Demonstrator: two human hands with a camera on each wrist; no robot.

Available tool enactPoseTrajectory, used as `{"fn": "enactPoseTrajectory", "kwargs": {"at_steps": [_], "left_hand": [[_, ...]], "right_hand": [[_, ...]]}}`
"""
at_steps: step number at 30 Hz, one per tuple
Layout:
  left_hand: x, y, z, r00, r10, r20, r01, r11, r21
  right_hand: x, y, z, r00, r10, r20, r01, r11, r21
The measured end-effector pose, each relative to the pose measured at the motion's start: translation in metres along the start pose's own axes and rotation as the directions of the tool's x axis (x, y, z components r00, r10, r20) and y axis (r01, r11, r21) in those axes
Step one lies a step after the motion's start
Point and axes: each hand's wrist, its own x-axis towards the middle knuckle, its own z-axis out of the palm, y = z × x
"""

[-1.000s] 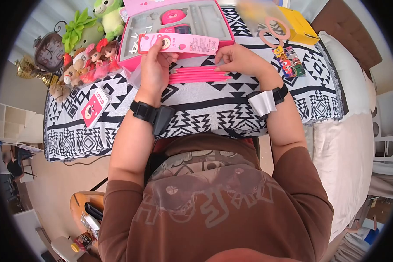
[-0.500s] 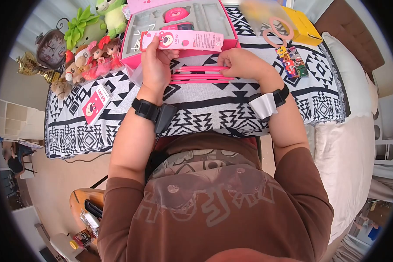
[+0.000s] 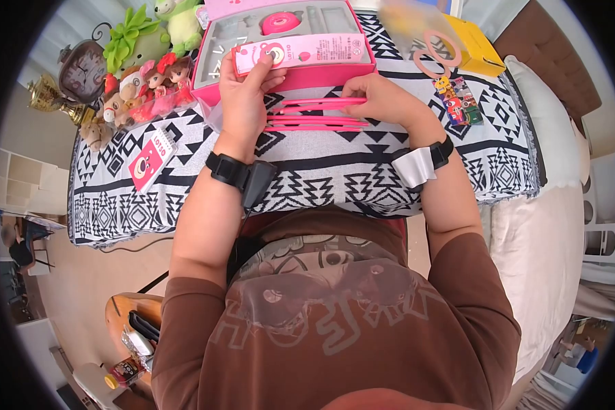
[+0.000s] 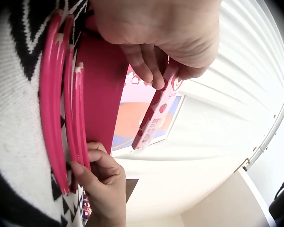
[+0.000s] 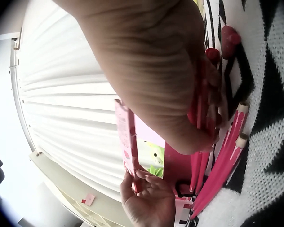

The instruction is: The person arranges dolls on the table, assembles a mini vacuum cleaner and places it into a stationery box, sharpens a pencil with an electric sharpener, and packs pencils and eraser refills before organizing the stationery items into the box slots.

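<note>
My left hand [image 3: 244,106] grips a slim pink pencil box [image 3: 324,49] at its left end, thumb on the printed bear, above the front of a large pink gift box [image 3: 321,78]. Just right of it, my right hand [image 3: 388,102] pinches a few pink pencils [image 4: 79,113] near their right ends, between thumb and fingers. More pink pencils [image 3: 318,127] lie side by side on the patterned cloth, a little nearer to me, with a gap between the two groups. In the right wrist view, the hand hides part of the held pencils.
Inside the gift box, a grey tray holds a round pink item [image 3: 281,22]. Dolls and plush toys [image 3: 133,96], a clock [image 3: 82,70] and a gold trophy [image 3: 51,96] stand left. A LOTSO notepad [image 3: 150,162] lies front left; a colourful card [image 3: 458,100] and yellow box [image 3: 482,49] are right.
My right hand has drawn a few pencils away from the row, opening a gap between them and the others. The pencil box has risen slightly and tilted up at its right end.
</note>
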Motion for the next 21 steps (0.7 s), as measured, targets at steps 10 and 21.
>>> {"fn": "enactPoseTrajectory", "kwargs": {"at_steps": [10, 21], "left_hand": [[0.000, -0.004, -0.002, 0.997, -0.072, 0.035, 0.075, 0.993, -0.089], [-0.012, -0.013, 0.004, 0.934, -0.147, 0.324, -0.050, 0.847, 0.529]], "right_hand": [[0.003, 0.004, -0.003, 0.968, -0.237, -0.082, 0.250, 0.939, 0.237], [-0.001, -0.005, -0.011, 0.928, -0.136, -0.348, 0.287, 0.856, 0.430]]}}
